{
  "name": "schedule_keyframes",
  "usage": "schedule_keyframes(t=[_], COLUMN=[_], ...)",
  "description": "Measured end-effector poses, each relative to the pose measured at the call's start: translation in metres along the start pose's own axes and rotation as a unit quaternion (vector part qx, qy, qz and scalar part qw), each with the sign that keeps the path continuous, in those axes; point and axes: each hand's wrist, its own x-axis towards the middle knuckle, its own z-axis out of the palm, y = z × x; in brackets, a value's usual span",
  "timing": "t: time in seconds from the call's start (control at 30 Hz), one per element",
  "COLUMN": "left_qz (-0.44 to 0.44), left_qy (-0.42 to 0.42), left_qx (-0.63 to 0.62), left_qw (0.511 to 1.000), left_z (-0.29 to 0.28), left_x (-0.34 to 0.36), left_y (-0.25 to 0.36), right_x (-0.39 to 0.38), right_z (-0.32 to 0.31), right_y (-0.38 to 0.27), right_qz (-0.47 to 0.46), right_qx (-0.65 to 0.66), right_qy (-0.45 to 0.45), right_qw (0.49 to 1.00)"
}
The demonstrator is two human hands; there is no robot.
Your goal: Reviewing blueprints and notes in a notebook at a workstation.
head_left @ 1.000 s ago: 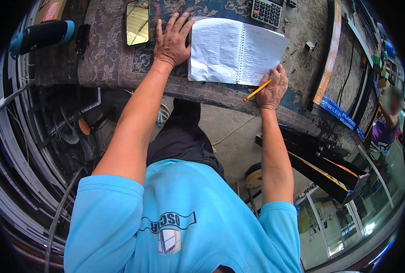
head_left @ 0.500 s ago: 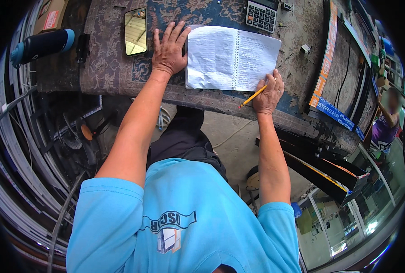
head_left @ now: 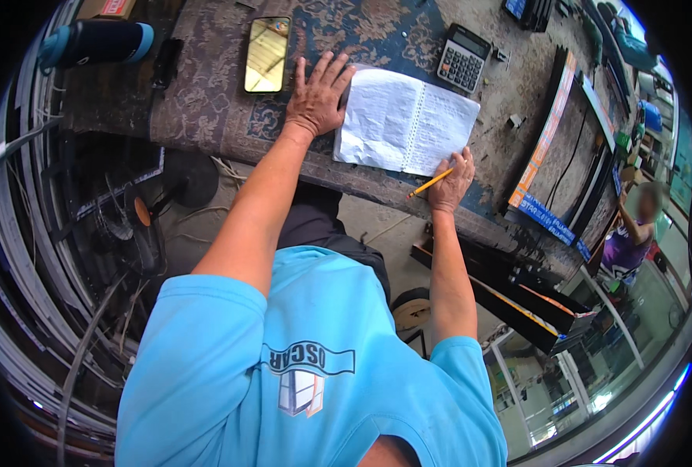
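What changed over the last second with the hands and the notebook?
Little: the right hand with the yellow pencil shifted from the open notebook's right edge to its lower edge. The left hand stays flat at the notebook's left side. Phone and calculator unmoved.

Your left hand [head_left: 317, 97] lies flat, fingers spread, on the patterned cloth [head_left: 206, 109] just beside the open spiral notebook [head_left: 404, 121]. Your right hand [head_left: 451, 183] grips a yellow pencil [head_left: 430, 184] at the notebook's lower right corner. A phone [head_left: 266, 54] and a calculator [head_left: 464, 59] lie nearby.
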Motion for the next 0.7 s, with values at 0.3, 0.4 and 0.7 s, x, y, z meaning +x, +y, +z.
schedule_keyframes(t=[0.3, 0.4, 0.7], left_qz=[0.001, -0.003, -0.002], left_qy=[-0.034, -0.053, -0.098], left_qx=[-0.015, -0.011, -0.028], left_qw=[0.999, 0.999, 0.995], left_z=[0.001, 0.000, -0.011], left_x=[0.001, 0.001, 0.005], left_y=[0.000, -0.003, 0.001], right_x=[0.021, 0.004, -0.307], right_z=[-0.045, -0.075, -0.146], right_y=[-0.008, -0.027, -0.005], right_qz=[0.173, 0.185, 0.369], right_qx=[0.195, 0.221, 0.305], right_qy=[-0.045, -0.038, -0.148], right_qw=[0.964, 0.957, 0.866])
